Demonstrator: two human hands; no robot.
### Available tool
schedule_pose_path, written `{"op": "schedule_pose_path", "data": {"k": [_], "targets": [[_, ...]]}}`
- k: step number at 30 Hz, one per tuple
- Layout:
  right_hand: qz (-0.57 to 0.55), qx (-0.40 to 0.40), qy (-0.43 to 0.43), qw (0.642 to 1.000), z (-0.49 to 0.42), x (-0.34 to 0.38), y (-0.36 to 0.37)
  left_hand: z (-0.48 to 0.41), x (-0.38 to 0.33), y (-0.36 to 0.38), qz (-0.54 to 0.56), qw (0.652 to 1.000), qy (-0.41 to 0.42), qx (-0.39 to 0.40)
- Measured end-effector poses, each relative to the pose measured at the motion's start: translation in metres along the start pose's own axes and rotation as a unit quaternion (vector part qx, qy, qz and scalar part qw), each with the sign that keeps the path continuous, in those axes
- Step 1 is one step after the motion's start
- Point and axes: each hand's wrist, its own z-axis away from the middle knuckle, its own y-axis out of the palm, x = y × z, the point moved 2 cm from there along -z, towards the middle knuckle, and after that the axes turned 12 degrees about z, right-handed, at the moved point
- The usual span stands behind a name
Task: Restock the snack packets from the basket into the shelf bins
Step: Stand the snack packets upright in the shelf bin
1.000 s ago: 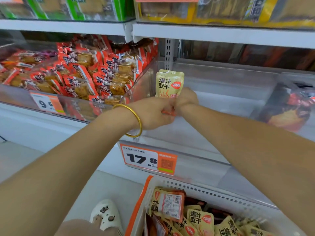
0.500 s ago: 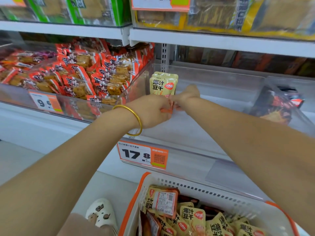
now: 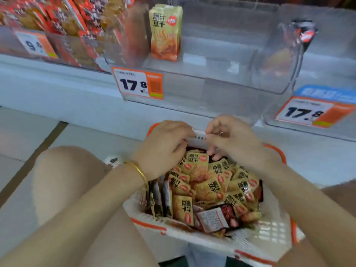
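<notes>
A white basket with orange trim (image 3: 192,236) sits in front of me, full of yellow snack packets (image 3: 210,189) and a few dark red ones (image 3: 217,218). My left hand (image 3: 163,149) and my right hand (image 3: 231,139) hover together over the basket's far end. Their fingers are loosely curled and the tips touch the top yellow packet (image 3: 196,158); no firm hold shows. Above, yellow packets (image 3: 165,31) stand upright at the left side of a clear shelf bin (image 3: 221,89).
The bin to the left holds red packets (image 3: 63,18). To the right, another clear bin (image 3: 279,60) holds a dark packet (image 3: 306,33). Orange price tags (image 3: 137,84) hang on the shelf front. My bare knee (image 3: 63,180) is left of the basket.
Both hands let go of the yellow packets in the clear bin and dropped to the basket. The packets stay standing in the bin. My view tilted down.
</notes>
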Motion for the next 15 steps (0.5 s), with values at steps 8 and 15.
{"op": "schedule_pose_path", "data": {"k": [8,15], "targets": [[0.148,0.119,0.215,0.958,-0.044,-0.149,0.112,0.020,0.070,0.085,-0.164,0.929,-0.208,0.257],[0.217,0.087,0.219,0.947,-0.068,-0.176,0.151,0.018,0.077,0.084,-0.194,0.918,-0.215,0.271]]}}
